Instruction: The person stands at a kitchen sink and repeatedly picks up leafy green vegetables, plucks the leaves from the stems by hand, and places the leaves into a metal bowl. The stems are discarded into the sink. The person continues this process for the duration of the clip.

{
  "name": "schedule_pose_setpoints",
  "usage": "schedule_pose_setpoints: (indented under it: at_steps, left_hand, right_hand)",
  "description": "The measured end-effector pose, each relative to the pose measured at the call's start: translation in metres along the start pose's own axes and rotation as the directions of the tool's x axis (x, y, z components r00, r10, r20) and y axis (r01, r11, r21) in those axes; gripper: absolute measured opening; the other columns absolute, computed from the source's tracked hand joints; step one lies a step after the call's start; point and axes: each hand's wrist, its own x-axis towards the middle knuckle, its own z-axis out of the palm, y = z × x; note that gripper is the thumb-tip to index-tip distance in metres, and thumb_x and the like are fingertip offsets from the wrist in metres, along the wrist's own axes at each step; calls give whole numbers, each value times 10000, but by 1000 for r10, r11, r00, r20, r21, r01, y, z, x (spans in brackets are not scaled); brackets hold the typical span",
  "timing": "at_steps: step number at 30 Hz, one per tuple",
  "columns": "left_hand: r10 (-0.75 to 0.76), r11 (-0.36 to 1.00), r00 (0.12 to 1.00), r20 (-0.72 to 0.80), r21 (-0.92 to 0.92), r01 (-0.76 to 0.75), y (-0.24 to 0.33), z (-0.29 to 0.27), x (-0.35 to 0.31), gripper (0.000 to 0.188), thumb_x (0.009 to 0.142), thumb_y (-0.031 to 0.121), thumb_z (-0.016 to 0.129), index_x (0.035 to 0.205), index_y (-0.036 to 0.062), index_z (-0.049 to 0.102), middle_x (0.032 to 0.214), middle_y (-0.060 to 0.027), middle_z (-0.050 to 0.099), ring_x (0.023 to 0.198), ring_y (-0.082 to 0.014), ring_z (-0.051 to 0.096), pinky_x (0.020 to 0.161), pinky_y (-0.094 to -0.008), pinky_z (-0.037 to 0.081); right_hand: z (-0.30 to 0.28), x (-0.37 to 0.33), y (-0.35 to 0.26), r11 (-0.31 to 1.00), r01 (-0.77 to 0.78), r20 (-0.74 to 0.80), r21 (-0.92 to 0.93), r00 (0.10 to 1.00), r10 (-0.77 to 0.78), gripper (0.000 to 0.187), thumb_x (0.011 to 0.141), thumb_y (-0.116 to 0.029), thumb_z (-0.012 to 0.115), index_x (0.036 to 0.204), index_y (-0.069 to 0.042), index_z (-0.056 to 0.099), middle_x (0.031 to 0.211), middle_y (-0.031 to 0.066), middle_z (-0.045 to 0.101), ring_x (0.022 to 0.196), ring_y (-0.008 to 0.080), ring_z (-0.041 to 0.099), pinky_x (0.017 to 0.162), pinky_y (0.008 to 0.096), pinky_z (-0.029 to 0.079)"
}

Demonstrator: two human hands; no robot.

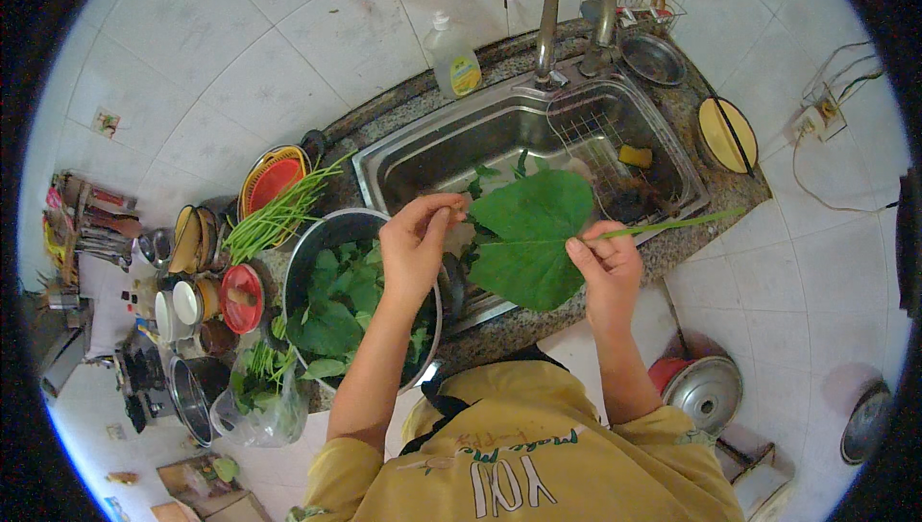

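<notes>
Above the sink's front edge, a large green leaf (533, 239) is spread out with its long stem pointing right. My right hand (607, 267) pinches it where the stem meets the blade. My left hand (415, 242) is closed, thumb against fingertips, beside the leaf's left edge; whatever it may hold is too small to make out. Under my left forearm stands a dark pot (434, 335) filled with green leaves (331, 296). Peeled-looking green stems (279, 219) lie in a bundle to the left, against the colanders.
The steel sink (461, 128) holds some leaves, a wire rack (600, 128) and a yellow sponge (635, 156). Behind it stand a soap bottle (451, 59) and taps (546, 37). A plastic bag of greens (257, 397), a red lid (242, 298) and jars crowd the left counter.
</notes>
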Motion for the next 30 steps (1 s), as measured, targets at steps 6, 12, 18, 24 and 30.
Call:
schedule_pose_setpoints:
  at_steps: [6,12,18,24,30]
  left_hand:
    - [231,966,963,-140,-85,-244,31,-2,-20,238,794,41,543,1027,-4,559,1006,-95,584,933,-171,550,831,-286,430]
    - [147,988,982,116,34,-152,45,-10,-33,196,709,0,612,904,22,618,906,-79,606,838,-178,566,743,-267,437]
    - [612,711,761,215,271,-649,43,-25,-44,223,598,-85,554,744,62,636,840,-64,604,795,-234,544,719,-322,432]
    - [545,725,783,300,300,-620,26,-19,-61,200,640,-39,534,763,75,642,873,-75,621,801,-248,547,742,-346,426]
    - [276,961,961,24,-18,-276,10,-27,-63,151,767,-15,501,882,37,583,905,-76,586,826,-181,538,744,-291,419]
  right_hand:
    - [12,-13,-4,997,6,111,74,994,-14,209,730,-11,633,873,-52,487,722,4,553,632,45,503,555,174,389]
    - [16,-19,-3,994,102,146,-37,985,-96,156,739,-5,613,856,-25,511,778,31,549,677,66,506,589,186,399]
    - [18,-6,-14,969,237,213,-70,953,-217,90,819,-38,505,876,-6,568,913,59,515,817,140,516,708,247,431]
    - [33,-6,-12,885,-66,301,461,950,-86,126,880,-96,430,946,-18,504,968,104,512,888,196,521,794,326,441]
    - [38,-5,-6,904,-23,314,428,941,-125,99,879,-87,432,927,-19,485,979,124,526,912,206,526,819,332,436]
